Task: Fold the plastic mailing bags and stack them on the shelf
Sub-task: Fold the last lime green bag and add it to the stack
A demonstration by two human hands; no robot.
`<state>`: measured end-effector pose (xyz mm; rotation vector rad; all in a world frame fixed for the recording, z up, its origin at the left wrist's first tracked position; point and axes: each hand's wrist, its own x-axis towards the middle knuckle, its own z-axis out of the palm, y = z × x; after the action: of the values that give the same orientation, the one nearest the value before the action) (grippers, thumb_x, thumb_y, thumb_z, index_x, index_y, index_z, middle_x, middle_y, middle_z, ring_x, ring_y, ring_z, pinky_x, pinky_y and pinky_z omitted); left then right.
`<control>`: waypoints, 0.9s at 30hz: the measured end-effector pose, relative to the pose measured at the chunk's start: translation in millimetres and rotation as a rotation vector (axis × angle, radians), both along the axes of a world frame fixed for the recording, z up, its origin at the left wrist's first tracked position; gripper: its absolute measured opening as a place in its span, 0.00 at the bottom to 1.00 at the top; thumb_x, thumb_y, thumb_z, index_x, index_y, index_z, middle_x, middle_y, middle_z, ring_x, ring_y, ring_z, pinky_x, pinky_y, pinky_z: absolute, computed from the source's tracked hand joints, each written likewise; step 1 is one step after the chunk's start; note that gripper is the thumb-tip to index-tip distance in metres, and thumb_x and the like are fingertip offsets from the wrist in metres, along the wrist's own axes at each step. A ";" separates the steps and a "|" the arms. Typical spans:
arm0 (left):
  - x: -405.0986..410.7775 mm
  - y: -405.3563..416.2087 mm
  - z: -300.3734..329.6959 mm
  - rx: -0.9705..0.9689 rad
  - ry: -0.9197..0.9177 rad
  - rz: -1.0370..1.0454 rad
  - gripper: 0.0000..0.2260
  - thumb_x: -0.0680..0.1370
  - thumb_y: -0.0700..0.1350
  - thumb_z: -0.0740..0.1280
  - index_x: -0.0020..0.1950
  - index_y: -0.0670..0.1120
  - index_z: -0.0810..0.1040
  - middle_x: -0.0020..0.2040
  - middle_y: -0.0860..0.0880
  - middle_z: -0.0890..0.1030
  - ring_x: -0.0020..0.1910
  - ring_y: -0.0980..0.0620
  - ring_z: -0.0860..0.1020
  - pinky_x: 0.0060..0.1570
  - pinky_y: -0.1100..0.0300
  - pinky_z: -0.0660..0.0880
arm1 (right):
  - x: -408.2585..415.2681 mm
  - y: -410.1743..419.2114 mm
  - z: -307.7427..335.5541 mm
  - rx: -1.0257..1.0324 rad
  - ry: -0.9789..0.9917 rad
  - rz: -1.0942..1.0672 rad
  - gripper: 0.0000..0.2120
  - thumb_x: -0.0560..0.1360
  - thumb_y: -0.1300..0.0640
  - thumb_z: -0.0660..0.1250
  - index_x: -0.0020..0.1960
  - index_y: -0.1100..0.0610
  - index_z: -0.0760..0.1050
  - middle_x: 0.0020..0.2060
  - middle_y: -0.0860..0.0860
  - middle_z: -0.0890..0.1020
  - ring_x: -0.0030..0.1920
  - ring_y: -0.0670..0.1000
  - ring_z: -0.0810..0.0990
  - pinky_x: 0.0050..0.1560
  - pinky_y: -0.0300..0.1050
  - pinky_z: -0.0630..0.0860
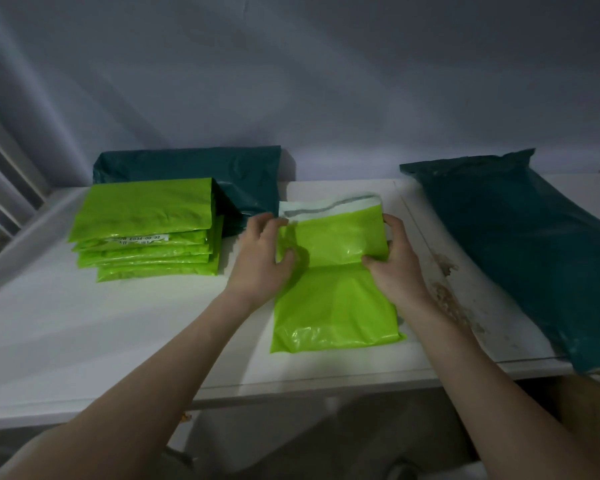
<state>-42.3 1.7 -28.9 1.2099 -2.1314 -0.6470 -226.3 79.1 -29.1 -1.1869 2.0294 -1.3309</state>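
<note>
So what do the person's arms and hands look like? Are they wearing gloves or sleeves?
No gloves. The left hand and the right hand are both bare, and both forearms are bare too, right down to the bottom of the picture, so no sleeves show. I see no rings, watch or bracelets on the wrists or fingers. The light is dim, so tiny details are hard to tell.

Glossy green plastic bag (pixel 336 306), teal plastic bags (pixel 520 244) duller, white shelf (pixel 118 323) smooth, matt

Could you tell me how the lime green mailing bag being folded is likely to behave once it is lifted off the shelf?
The lime green mailing bag looks thin and creased, so it will probably flop. Its glossy film may slide against the stack of folded green bags. Both hands grip the fold, which may otherwise spring open.
</note>
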 end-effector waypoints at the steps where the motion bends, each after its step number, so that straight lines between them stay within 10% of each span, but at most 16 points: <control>1: -1.2 4.9 -0.7 -0.032 -0.033 -0.063 0.19 0.76 0.43 0.65 0.66 0.42 0.72 0.66 0.42 0.68 0.66 0.44 0.68 0.65 0.61 0.61 | -0.1 0.0 0.2 -0.010 0.002 -0.014 0.29 0.70 0.70 0.64 0.66 0.50 0.64 0.46 0.49 0.78 0.45 0.51 0.77 0.35 0.37 0.66; 6: -9.1 22.7 -16.6 -0.071 -0.297 -0.335 0.30 0.76 0.62 0.46 0.69 0.47 0.69 0.69 0.49 0.69 0.65 0.47 0.69 0.66 0.54 0.65 | 0.6 -2.1 0.7 -0.016 0.017 -0.040 0.27 0.71 0.69 0.65 0.67 0.51 0.64 0.47 0.50 0.77 0.46 0.52 0.77 0.40 0.36 0.67; 18: -16.9 37.6 -38.3 -0.081 -0.572 -0.284 0.41 0.67 0.62 0.27 0.77 0.49 0.49 0.78 0.50 0.50 0.77 0.50 0.47 0.74 0.54 0.47 | -14.5 11.6 3.0 0.387 -0.015 -0.129 0.18 0.73 0.53 0.63 0.61 0.56 0.68 0.55 0.61 0.77 0.51 0.61 0.80 0.52 0.58 0.78; 22: -20.9 37.9 -42.6 -0.105 -0.584 -0.230 0.47 0.65 0.66 0.20 0.77 0.48 0.48 0.78 0.47 0.50 0.77 0.48 0.47 0.74 0.53 0.48 | -10.3 21.9 6.6 0.545 0.143 -0.053 0.15 0.75 0.48 0.60 0.50 0.59 0.74 0.47 0.60 0.81 0.45 0.59 0.82 0.38 0.44 0.77; 27: -25.2 38.0 -44.1 -0.106 -0.577 -0.177 0.41 0.68 0.61 0.25 0.78 0.48 0.47 0.78 0.45 0.49 0.77 0.47 0.47 0.74 0.53 0.48 | 1.1 24.4 1.4 0.524 0.370 -0.060 0.16 0.79 0.50 0.57 0.53 0.63 0.72 0.52 0.65 0.79 0.54 0.63 0.77 0.51 0.50 0.72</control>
<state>-67.5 39.6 -73.0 1.2664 -2.7322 -0.2636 -225.2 103.5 -27.7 -1.1831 2.4759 -0.5558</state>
